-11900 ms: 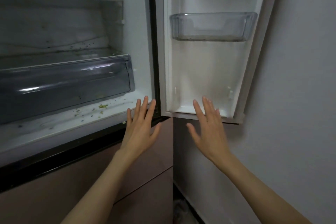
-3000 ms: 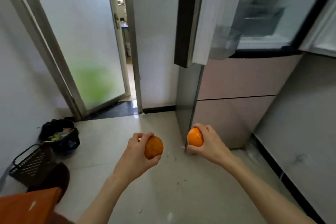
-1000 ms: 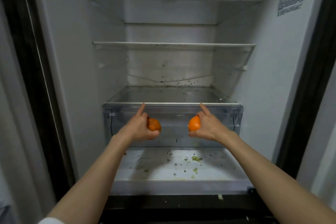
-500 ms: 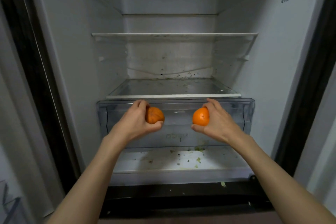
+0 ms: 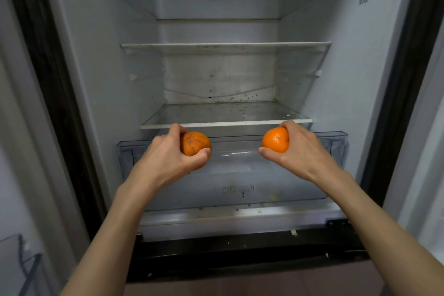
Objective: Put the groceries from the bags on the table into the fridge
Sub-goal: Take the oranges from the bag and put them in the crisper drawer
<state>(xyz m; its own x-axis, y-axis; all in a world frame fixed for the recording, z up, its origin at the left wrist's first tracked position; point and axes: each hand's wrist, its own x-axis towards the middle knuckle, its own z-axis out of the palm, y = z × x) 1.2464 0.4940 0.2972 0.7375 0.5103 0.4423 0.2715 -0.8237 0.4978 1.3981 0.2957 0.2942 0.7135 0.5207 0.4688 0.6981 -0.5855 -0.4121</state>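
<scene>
The step in hand looks like stowing fruit: the person stands at the open fridge with one orange in each hand, both held over the clear crisper drawer just below the front edge of the lowest glass shelf. The left hand is wrapped around a duller, mottled orange; the right hand is wrapped around a brighter orange. The drawer appears pulled out, its rim forward of the shelf edge, though how much gap it offers is hard to judge.

Next, I'd expect each hand to lower its fruit into the drawer and let go gently so they don't roll, or else set them on the shelf's front edge.

Count: two oranges, two hands, three shelves, one drawer. No bags are in view.
</scene>
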